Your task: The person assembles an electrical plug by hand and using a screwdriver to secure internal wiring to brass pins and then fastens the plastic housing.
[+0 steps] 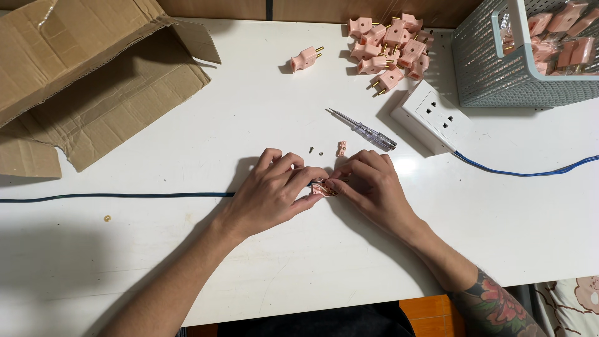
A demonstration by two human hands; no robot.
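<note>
Both hands met at the middle of the white table (249, 112). The left hand (274, 190) and the right hand (368, 184) each pinched the same small pink plug part (323, 189) between thumb and fingertips, the fingers curled tight around it. The part sat just above the tabletop, mostly hidden by the fingers; it seemed to be an opened plug half, though the view was too small to be sure. A dark cable (118, 196) ran in from the left edge and ended under the left hand.

Just beyond the fingers lay a small pink clamp (341, 148), a screw (311, 150) and a nut (320, 151), near one another. A screwdriver (365, 130) with a clear handle lay farther back, pointing away to the left. Beside it sat a white socket block (432, 117) with a blue cord (524, 172) trailing right. A pile of pink plugs (390, 47) lay at the far edge, one lone plug (305, 58) apart to its left. A grey basket (480, 68) stood at the right corner, a cardboard box (93, 75) at the left.
</note>
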